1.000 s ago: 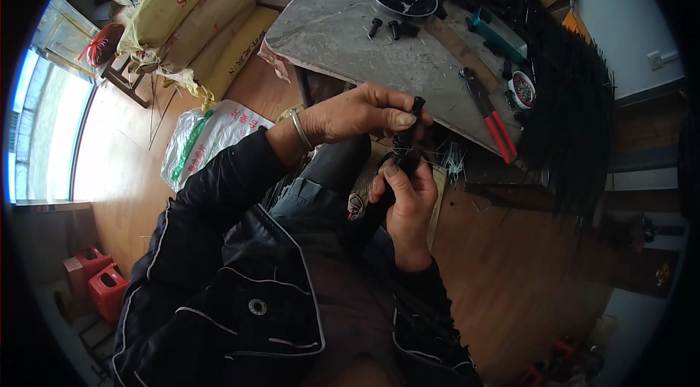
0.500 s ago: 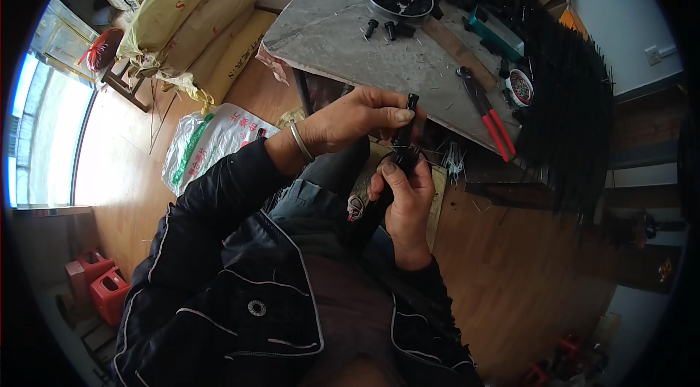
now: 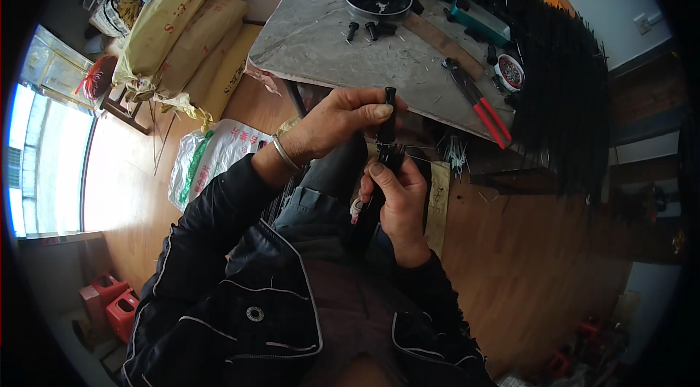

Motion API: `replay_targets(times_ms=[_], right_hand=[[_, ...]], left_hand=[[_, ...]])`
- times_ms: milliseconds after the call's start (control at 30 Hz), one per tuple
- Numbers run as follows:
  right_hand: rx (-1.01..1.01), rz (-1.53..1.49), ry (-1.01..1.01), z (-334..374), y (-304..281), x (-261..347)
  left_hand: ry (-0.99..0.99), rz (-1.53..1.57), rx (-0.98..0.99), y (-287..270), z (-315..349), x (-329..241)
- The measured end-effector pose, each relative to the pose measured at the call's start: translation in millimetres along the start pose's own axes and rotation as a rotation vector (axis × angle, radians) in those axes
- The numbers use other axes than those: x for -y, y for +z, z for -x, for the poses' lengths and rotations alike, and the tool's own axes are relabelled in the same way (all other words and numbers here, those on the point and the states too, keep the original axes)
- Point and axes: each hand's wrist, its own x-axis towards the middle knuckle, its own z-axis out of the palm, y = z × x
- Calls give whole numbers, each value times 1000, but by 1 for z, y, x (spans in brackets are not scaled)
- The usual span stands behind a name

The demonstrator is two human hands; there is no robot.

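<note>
The black stick (image 3: 389,116) is standing up in front of the person, just under the desk (image 3: 321,37) edge. It could be slipping out if a pinch gets loose. The left hand (image 3: 337,121) is pinching its top, fingers closed on it. The right hand (image 3: 394,194) is squeezing the bottom, thumb up.
</note>
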Motion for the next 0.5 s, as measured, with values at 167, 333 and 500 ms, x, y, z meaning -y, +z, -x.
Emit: replay_targets(times_ms=[167,333,500], right_hand=[[-1,26,-23,2,4,2],[-10,25,-24,0,3,2],[-16,47,-16,0,4,1]], left_hand=[[-8,93,47,1,-1,8],[-39,125,40,2,-1,6],[20,37,33,4,1,3]])
